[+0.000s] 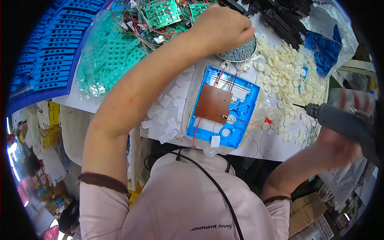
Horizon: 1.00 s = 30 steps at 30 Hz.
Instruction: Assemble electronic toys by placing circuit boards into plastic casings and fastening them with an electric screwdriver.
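Note:
My left hand (226,30) is over a round bowl of small grey metal screws (240,53), its fingers curled and the fingertips mostly hidden. What they hold, if anything, does not show. At the right, my right hand (338,148) is smeared by motion beside a dark grey electric screwdriver (340,120), whose bit points left. I cannot tell whether that hand grips it. Between my arms lies an open blue plastic housing (248,116) with a brown circuit board (213,103) and thin red and blue wires. A small white paper piece (215,141) lies on its near edge.
Loose white plastic discs (288,88) cover the table's right side. Green plastic parts (114,56) in a clear bag, green circuit boards (162,14) with wires, and black parts (282,24) are farther back. White paper pieces (170,114) lie left of the housing. Blue parts (60,44) fill a crate.

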Tool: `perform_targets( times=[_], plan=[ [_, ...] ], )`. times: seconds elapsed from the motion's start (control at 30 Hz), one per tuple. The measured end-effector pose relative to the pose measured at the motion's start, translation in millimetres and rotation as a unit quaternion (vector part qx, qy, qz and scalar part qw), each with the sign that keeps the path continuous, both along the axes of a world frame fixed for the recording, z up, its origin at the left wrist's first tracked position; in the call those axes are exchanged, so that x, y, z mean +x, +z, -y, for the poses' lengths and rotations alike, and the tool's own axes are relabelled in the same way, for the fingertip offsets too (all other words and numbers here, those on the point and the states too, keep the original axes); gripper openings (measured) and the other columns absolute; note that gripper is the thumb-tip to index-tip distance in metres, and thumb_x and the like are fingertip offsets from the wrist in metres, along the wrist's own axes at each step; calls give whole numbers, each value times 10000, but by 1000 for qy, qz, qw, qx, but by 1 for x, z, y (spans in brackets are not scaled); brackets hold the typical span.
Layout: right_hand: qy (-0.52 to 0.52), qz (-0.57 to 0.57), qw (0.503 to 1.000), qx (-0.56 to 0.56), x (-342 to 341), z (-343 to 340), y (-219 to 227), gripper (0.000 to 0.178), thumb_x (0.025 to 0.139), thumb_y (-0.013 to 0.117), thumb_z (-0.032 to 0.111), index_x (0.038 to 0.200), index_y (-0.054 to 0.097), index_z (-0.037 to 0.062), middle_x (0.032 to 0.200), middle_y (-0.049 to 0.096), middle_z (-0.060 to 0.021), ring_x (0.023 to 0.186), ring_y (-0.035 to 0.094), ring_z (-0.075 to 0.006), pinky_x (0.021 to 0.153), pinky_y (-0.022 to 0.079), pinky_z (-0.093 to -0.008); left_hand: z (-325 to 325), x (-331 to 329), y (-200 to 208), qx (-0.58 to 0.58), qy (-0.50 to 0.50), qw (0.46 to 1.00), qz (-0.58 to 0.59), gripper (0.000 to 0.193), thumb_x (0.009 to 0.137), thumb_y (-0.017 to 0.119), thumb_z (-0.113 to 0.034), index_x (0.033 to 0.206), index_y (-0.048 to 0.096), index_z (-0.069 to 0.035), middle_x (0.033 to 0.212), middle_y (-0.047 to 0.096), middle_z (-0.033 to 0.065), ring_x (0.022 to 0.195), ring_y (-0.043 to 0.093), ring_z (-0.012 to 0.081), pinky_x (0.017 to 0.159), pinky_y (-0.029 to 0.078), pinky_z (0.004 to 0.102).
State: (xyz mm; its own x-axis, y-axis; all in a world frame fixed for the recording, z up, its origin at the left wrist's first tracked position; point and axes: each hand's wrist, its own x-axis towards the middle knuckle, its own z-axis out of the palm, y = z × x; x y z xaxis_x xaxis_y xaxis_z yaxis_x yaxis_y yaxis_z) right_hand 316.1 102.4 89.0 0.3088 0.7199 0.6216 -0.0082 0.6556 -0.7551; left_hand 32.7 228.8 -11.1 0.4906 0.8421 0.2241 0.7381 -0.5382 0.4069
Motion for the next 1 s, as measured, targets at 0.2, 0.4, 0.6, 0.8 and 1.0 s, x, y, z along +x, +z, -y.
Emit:
perform_targets(
  times=[0.2, 0.4, 0.6, 0.8, 1.0],
  plan=[
    [394, 36, 910, -123, -45, -21, -17, 351, 989, 608, 297, 1226, 513, 56, 807, 581, -43, 678, 504, -148, 656, 417, -326, 94, -9, 27, 60, -94, 990, 87, 129, 867, 728, -221, 826, 651, -126, 811, 625, 16, 844, 656, 226, 865, 418, 419],
    [417, 0, 903, -106, -90, 11, -10, 287, 984, 664, 364, 1099, 528, 139, 740, 569, 59, 612, 510, -85, 625, 429, -272, 150, -22, 8, -27, -114, 981, 152, 118, 845, 754, -139, 951, 708, -162, 938, 714, -22, 862, 649, 178, 938, 360, 421],
    [433, 1, 895, -108, -97, 14, -13, 294, 966, 708, 359, 1053, 520, 151, 745, 611, 56, 586, 559, -85, 593, 468, -262, 157, -24, 5, -24, -107, 974, 198, 145, 814, 780, -123, 940, 714, -155, 946, 722, -12, 919, 681, 169, 927, 372, 423],
    [412, 5, 905, -109, -99, 18, -13, 305, 961, 712, 357, 1042, 512, 143, 743, 608, 51, 583, 556, -90, 593, 469, -266, 155, -22, 3, -26, -111, 972, 203, 171, 789, 804, -142, 936, 716, -158, 935, 718, -15, 901, 678, 174, 919, 379, 417],
    [372, -49, 921, -108, -96, 17, -19, 335, 925, 772, 323, 1044, 533, 121, 700, 593, 11, 599, 558, -147, 596, 457, -312, 107, -29, 8, -29, -152, 962, 226, 192, 799, 799, -196, 961, 724, -124, 957, 730, 20, 888, 668, 212, 930, 408, 444]
  ],
)
